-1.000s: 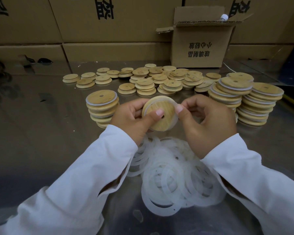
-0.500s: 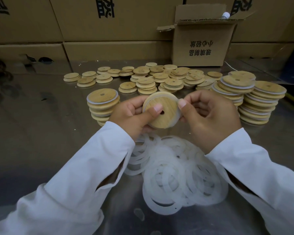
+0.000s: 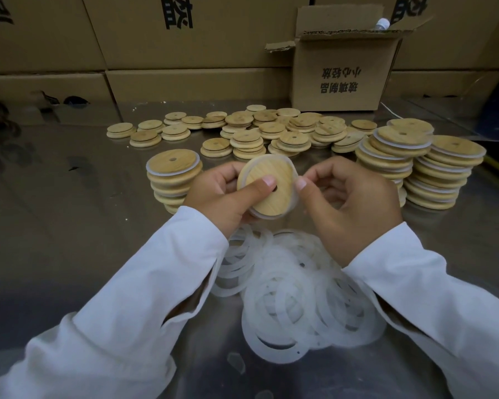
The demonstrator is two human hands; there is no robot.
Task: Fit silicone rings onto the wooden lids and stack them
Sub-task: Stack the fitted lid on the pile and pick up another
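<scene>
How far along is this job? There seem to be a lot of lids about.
Partway. Done: ringed lids stand in a left stack and two right stacks. In hand: the left hand grips a lid while the right hand pinches a silicone ring at its edge. To do: many bare lids at the back and a pile of loose rings.

One head-worn wide-angle view looks forward and down from close above the hands (image 3: 277, 197), across the table (image 3: 55, 226) toward stacked cardboard boxes (image 3: 185, 33) behind.
</scene>
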